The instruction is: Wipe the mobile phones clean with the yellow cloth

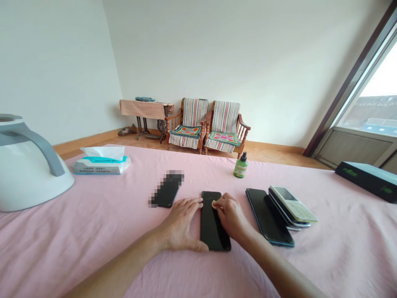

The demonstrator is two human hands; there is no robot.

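Note:
A black smartphone (214, 223) lies screen up on the pink cloth in front of me. My left hand (181, 225) holds it steady along its left side, fingertips at the upper edge and thumb at the lower corner. With closed fingers my right hand (230, 213) pinches a small pale yellow pad (214, 204) against the upper part of the screen. Most of that pad is hidden by the fingers. Left of my hands rests another black phone (169, 190), partly pixelated. To the right are a dark blue-edged phone (269, 217) and a stack of phones (293, 205) with a pale keypad phone on top.
A green spray bottle (240, 167) stands upright beyond the phones. At the left are a tissue pack (101, 164) and a large white kettle (31, 174). A black box (369, 180) sits at the far right. Two chairs (223, 124) and a sewing table (145, 109) stand behind.

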